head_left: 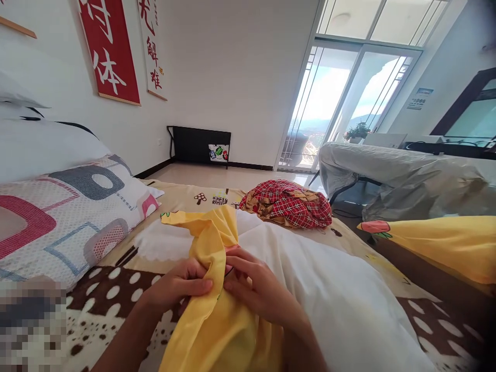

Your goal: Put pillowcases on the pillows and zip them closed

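Observation:
A yellow fabric cover (217, 320) with a hemmed edge is bunched up in front of me, and its upper part folds over the white quilt (310, 279). My left hand (182, 281) pinches the hem between thumb and fingers. Just to the right, my right hand (258, 281) has its fingers closed on the same cover, close to a pink printed patch; its fingertips are partly hidden by the cloth. More yellow cloth (437, 245) with a pink and green print shows at the right edge; whether it joins the held piece cannot be seen.
The bed has a brown and beige patterned sheet (116, 284). A patterned pillow (77, 206) lies at left, a red plaid bundle (289, 204) at the far edge. Beyond are a plastic-covered table (349, 155), a black panel (194, 144) and a glass sliding door (325, 103).

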{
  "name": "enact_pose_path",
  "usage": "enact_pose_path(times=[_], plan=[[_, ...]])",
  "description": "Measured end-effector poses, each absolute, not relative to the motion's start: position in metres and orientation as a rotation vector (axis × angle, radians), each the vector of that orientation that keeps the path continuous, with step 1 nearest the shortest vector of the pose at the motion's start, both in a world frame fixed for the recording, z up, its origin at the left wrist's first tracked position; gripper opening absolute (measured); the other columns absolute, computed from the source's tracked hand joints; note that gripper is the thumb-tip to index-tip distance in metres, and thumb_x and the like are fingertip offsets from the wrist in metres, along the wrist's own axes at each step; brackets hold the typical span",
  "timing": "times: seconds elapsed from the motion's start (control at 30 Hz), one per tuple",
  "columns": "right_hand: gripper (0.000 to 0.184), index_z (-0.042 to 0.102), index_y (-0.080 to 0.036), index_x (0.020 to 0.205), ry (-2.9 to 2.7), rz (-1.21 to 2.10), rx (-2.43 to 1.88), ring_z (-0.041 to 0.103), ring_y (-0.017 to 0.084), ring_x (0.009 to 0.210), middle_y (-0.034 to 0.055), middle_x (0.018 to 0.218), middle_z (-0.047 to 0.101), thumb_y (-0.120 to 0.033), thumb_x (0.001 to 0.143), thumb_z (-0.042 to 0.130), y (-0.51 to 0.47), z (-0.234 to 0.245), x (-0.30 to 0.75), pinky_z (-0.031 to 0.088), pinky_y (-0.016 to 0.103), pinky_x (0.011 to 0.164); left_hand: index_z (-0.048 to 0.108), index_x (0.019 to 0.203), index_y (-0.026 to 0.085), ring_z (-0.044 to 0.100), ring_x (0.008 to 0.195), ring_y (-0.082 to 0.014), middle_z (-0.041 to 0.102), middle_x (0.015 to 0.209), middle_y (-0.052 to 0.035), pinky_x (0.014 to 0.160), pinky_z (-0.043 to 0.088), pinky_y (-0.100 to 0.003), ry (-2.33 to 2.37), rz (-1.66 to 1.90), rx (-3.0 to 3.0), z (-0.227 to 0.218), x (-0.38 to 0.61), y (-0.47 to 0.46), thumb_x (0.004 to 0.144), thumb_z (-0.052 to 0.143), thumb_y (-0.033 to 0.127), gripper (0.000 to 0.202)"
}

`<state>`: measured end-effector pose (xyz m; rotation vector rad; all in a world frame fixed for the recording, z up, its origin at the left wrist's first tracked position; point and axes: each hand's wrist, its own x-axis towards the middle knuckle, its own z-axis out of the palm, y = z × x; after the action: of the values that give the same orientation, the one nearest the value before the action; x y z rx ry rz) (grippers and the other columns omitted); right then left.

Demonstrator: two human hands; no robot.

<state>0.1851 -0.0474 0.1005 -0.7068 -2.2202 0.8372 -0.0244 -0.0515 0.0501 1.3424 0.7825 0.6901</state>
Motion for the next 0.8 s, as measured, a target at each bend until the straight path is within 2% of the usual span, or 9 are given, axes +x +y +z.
enact_pose_path(times=[0.1, 0.27, 0.37, 0.47, 0.53, 0.8], plan=[[0.009, 0.062, -0.02, 0.081, -2.184, 0.848, -0.69, 0.055, 0.016, 0.094, 0.0028, 0.098, 0.061, -0.012, 0.08, 0.058, -0.041, 0.092, 0.178, 0.044, 0.024, 0.079, 0.043, 0.048, 0.016, 0.025, 0.038, -0.005, 0.034, 0.043, 0.0042, 0.04, 0.013, -0.023, 0.847, 0.86, 1.376, 0.044, -0.012, -0.047, 0.077, 0.062, 0.058, 0.054], [0.017, 0.053, -0.018, 0.068, -2.05, 0.773, -0.836, 0.048, 0.012, 0.07, -0.0003, 0.074, 0.054, -0.007, 0.08, 0.048, -0.029, 0.073, 0.172, 0.037, 0.021, 0.062, 0.042, 0.051, 0.018, 0.024, 0.034, -0.0044, 0.031, 0.041, 0.0069, 0.036, 0.015, -0.022, 1.049, 1.039, 1.258, 0.054, 0.01, -0.052, 0.068, 0.062, 0.069, 0.057], [0.016, 0.053, -0.017, 0.066, -1.99, 0.785, -0.841, 0.044, 0.011, 0.065, -0.0013, 0.072, 0.053, -0.007, 0.078, 0.05, -0.023, 0.067, 0.173, 0.033, 0.021, 0.057, 0.041, 0.056, 0.018, 0.026, 0.038, -0.005, 0.031, 0.044, 0.0073, 0.038, 0.017, -0.021, 1.078, 1.05, 1.335, 0.068, 0.01, -0.059, 0.072, 0.058, 0.068, 0.055], [0.014, 0.057, -0.018, 0.068, -1.957, 0.798, -0.806, 0.043, 0.01, 0.064, -0.0013, 0.072, 0.054, -0.012, 0.08, 0.05, -0.019, 0.067, 0.176, 0.034, 0.021, 0.058, 0.043, 0.062, 0.018, 0.033, 0.048, -0.0069, 0.037, 0.054, 0.005, 0.044, 0.024, -0.02, 1.039, 1.023, 1.472, 0.076, 0.004, -0.064, 0.079, 0.056, 0.06, 0.048], [0.015, 0.06, -0.018, 0.071, -1.965, 0.807, -0.77, 0.045, 0.011, 0.065, -0.0011, 0.074, 0.056, -0.013, 0.081, 0.05, -0.018, 0.068, 0.179, 0.036, 0.021, 0.059, 0.043, 0.062, 0.017, 0.031, 0.052, -0.0073, 0.037, 0.058, 0.0044, 0.046, 0.024, -0.019, 1.041, 1.055, 1.508, 0.076, 0.002, -0.064, 0.081, 0.057, 0.057, 0.045], [0.014, 0.063, -0.019, 0.07, -2.021, 0.816, -0.732, 0.05, 0.01, 0.068, -0.0023, 0.075, 0.059, -0.013, 0.08, 0.056, -0.02, 0.076, 0.184, 0.038, 0.02, 0.061, 0.053, 0.063, 0.014, 0.033, 0.049, -0.0055, 0.041, 0.055, 0.0049, 0.045, 0.025, -0.017, 0.994, 1.125, 1.123, 0.075, 0.004, -0.059, 0.064, 0.072, 0.056, 0.046]])
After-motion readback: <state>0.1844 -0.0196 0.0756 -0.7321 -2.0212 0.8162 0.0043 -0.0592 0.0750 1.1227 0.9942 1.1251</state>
